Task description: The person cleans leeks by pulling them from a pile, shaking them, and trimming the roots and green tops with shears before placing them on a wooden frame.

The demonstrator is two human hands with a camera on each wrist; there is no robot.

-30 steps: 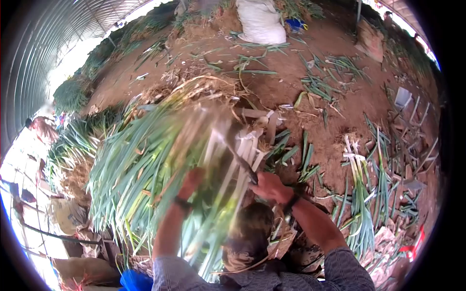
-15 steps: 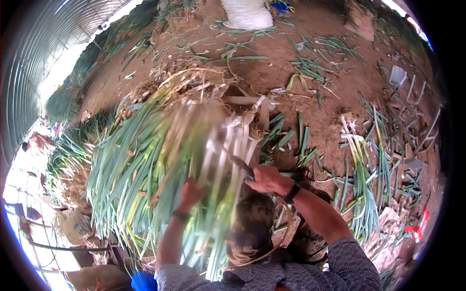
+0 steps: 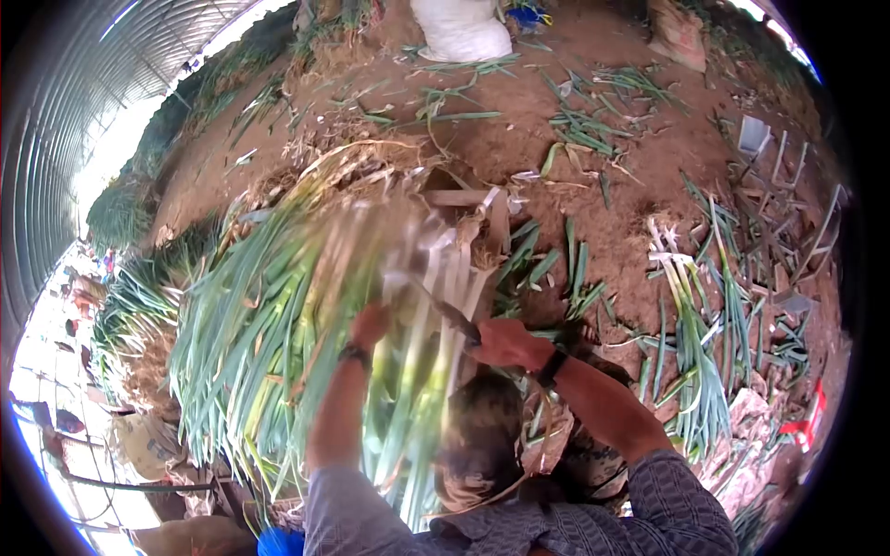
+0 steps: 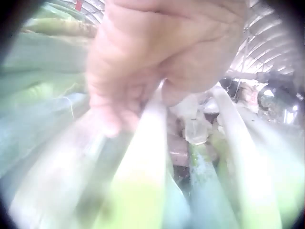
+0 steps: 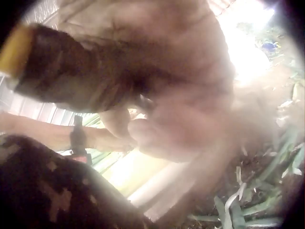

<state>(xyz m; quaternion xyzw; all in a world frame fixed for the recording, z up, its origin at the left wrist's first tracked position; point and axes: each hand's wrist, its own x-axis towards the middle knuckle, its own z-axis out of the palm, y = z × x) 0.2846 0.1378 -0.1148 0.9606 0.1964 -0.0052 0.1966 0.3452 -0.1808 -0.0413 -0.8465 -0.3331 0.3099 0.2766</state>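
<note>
Long green onions (image 3: 269, 334) with pale stems lie in a thick layer across the middle left of the head view. My left hand (image 3: 370, 324) is among them; in the left wrist view its curled fingers (image 4: 162, 52) pinch a pale stalk (image 4: 138, 176), partly blurred. My right hand (image 3: 510, 344) grips the dark handle of a tool (image 3: 454, 320) whose thin front end reaches left over the white stems. Seen from the right wrist, the fingers (image 5: 167, 114) wrap round a dark handle (image 5: 62, 71) with a yellow end. The tool's tip is blurred.
A tied onion bundle (image 3: 686, 324) lies on the soil to the right, with wooden frames (image 3: 779, 213) beyond. A white sack (image 3: 464, 32) stands at the top. Loose leaves (image 3: 589, 130) litter the ground. A knee in camouflage cloth (image 5: 47, 191) is close below the right hand.
My left hand has moved slightly up along the onions. My right hand keeps its grip on the tool, with little movement. The head view has shifted a little.
</note>
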